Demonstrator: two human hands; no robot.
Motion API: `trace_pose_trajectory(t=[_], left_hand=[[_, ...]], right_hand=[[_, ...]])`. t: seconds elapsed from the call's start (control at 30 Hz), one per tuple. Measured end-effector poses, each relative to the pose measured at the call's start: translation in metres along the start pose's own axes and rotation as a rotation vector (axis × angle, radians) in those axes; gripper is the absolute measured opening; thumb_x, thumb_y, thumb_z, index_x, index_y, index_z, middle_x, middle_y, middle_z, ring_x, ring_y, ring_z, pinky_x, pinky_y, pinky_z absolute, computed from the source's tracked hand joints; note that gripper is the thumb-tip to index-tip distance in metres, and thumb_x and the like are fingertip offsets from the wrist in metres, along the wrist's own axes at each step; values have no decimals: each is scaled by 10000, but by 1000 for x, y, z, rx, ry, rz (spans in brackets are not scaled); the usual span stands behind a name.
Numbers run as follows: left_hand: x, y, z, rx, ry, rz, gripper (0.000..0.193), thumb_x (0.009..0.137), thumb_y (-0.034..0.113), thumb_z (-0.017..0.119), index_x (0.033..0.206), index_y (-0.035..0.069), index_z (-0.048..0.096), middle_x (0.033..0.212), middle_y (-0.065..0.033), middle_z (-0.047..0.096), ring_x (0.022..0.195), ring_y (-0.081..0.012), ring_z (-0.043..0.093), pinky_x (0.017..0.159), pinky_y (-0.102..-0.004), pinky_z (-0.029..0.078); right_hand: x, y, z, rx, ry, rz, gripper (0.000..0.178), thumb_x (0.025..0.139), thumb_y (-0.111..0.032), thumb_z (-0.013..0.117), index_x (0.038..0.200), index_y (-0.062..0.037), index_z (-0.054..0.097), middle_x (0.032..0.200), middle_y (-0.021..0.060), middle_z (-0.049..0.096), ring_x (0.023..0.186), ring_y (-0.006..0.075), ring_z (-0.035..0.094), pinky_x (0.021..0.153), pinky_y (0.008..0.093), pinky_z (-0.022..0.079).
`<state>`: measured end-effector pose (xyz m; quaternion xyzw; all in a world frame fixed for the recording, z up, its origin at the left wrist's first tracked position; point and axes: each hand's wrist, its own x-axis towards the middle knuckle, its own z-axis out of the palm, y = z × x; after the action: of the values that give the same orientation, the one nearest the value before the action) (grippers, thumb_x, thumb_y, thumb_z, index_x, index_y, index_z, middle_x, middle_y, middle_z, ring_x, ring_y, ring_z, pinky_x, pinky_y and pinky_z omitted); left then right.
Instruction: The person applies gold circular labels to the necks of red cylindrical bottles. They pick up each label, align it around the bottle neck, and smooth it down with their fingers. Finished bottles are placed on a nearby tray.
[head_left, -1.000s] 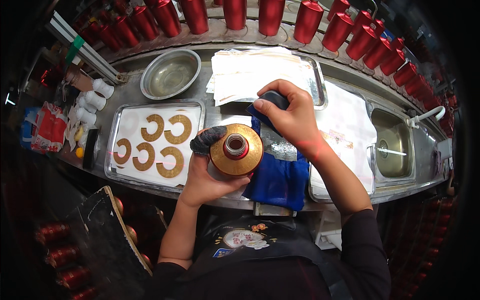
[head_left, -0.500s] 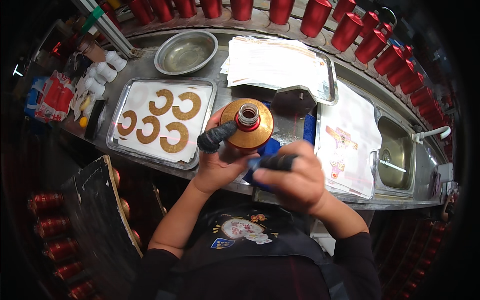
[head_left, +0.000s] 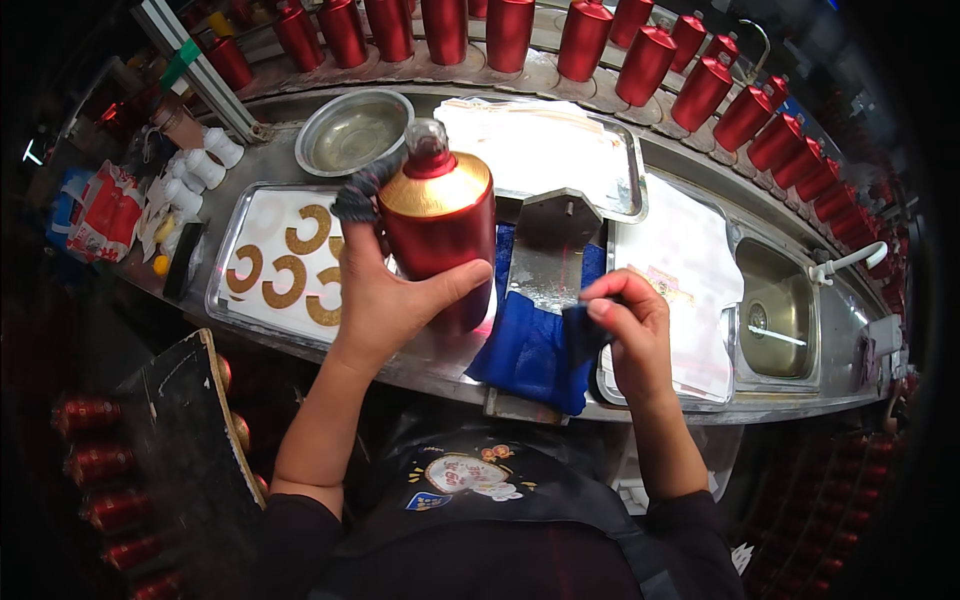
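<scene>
A person's left hand [head_left: 385,295] wraps around a red bottle [head_left: 438,235] with a gold shoulder and clear stopper, holding it upright above the steel surface [head_left: 300,160], thumb across its front and dark-wrapped fingers behind. The right hand [head_left: 625,325] is closed on a dark blue cloth [head_left: 530,345], pinching it at the near edge of the surface, just right of the bottle. The cloth drapes under a bent metal stand [head_left: 555,250] and over the surface's front edge. Left of the bottle lies a tray [head_left: 225,262] of gold C-shaped labels [head_left: 300,280]; behind it sit a round steel bowl [head_left: 352,130] and a tray of white sheets [head_left: 545,150]. More sheets [head_left: 690,270] lie to the right, beside a small sink [head_left: 775,310]. A row of red bottles [head_left: 640,60] curves along the far side.
</scene>
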<state>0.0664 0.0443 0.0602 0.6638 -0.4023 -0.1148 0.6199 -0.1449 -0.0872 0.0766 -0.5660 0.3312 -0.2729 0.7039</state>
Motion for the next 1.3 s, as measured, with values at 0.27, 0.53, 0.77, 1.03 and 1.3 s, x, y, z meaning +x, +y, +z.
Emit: trace_pose_trajectory(t=[0.27,0.53,0.77,1.03,1.3], left_hand=[[-2,6,75,-188,-525,-550,973,656,478,933,1286,-53,415,1189,-220,639,1105,-263,654,961,-365,525],[12,-10,93,-109,-475,-556,932,671,550,888,1205,-70,441,1101,-249,667,1008,-311,698,884,-376,555],[6,18,94,489,-501,-381,873,756,636,790,1165,-78,497,1064,-270,656,989,-383,684,886,-437,527],[119,-75,28,337,10,42,97,907,44,573,973,-26,579,909,-173,719,776,-346,682,723,-416,524],[213,-156,32,574,-156,-117,111,894,15,543,1002,-1,527,1110,-121,724,931,-282,665,853,-376,527]], right_hand=[[-36,44,-42,-384,-106,-79,824,786,-353,868,1437,5,513,1109,71,647,742,53,574,596,195,441],[-14,55,-52,-404,-97,49,689,869,-310,794,1417,20,538,1057,72,642,695,53,552,594,208,430],[-4,61,-58,-390,-150,96,606,896,-265,761,1405,1,567,1109,115,644,678,62,544,616,214,460],[9,26,-75,-409,35,-46,494,915,-165,721,1360,15,602,929,22,625,653,24,514,595,164,410],[17,32,-76,-452,38,-29,452,910,-140,740,1326,3,635,878,1,589,585,11,408,532,178,331]])
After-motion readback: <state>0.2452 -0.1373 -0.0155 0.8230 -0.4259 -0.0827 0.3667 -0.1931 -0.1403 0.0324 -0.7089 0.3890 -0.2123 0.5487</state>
